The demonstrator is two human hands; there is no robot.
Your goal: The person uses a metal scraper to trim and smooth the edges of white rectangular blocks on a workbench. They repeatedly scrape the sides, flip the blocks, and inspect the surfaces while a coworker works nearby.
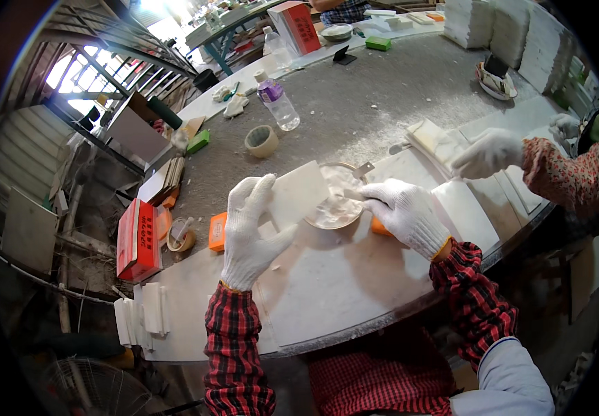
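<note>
My left hand [245,239], in a white knitted glove, grips a thin white rectangular tile [301,191] by its edge and holds it tilted above the table. Just right of the tile sits a round metal bowl [334,227] of white powdery paste [341,186]. A flat metal tab with a hole juts out at the bowl's far right rim. My right hand [410,216], gloved the same way, is at the bowl's right side with its fingers pinched together. What those fingertips hold, if anything, is hard to make out. Orange boxes [217,232] lie near both hands.
A co-worker's gloved hand [486,154] rests on stacked white slabs [432,142] at the right. Beyond the bowl stand a tape roll [262,141] and a plastic bottle [278,104]. A red box [139,240] and white strips [152,308] sit at the left edge.
</note>
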